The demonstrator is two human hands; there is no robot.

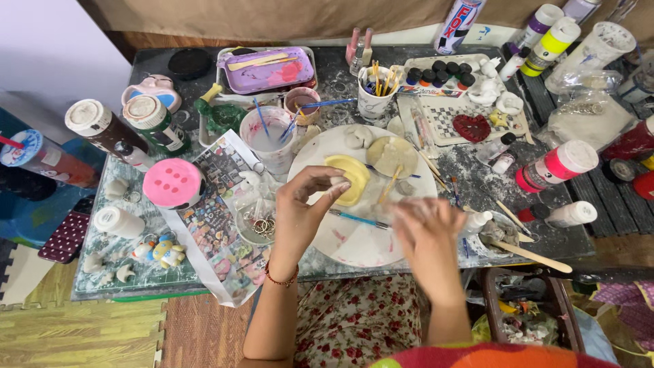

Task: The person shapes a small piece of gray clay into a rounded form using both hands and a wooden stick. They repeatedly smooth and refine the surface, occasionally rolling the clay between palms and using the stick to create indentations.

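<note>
left hand (304,204) pinches small white piece (338,181) over plate (354,249).

Both bare forearms reach forward from the bottom of the view, side by side and a little apart. The left hand (303,204) is raised with its wrist bent, thumb and forefinger tips pinched close together and the other fingers loosely curled; a thin red band circles that wrist. The right hand (426,228) is blurred, back upward, fingers pointing down and forward.
</note>
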